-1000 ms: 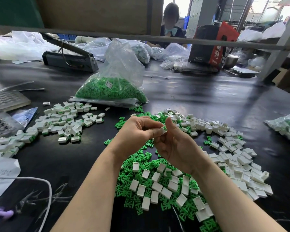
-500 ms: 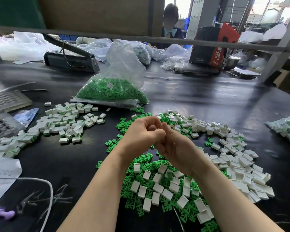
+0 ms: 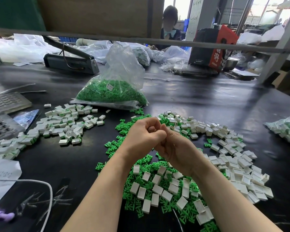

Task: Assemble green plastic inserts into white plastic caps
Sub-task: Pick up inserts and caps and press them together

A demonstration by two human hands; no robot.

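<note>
My left hand (image 3: 144,136) and my right hand (image 3: 176,148) are pressed together above the black table, fingers curled inward against each other. The small piece they grip is hidden between the fingers. Below and around them lie loose green inserts (image 3: 137,180) mixed with empty white caps (image 3: 224,141), which spread in an arc to the right. A pile of white caps with green showing (image 3: 65,124) lies to the left. A clear bag of green inserts (image 3: 114,92) stands behind the hands.
A bag of parts (image 3: 286,129) lies at the right edge. A heat sealer (image 3: 70,62) sits at the back left, perforated trays (image 3: 5,101) at the left. Paper (image 3: 2,171) and a white cable (image 3: 45,186) lie near left. Another person (image 3: 170,22) sits behind a red-black box (image 3: 211,47).
A white cap showed between my fingertips a second ago. My hands have since closed together over it, left fingers curling down, and it is out of sight.
</note>
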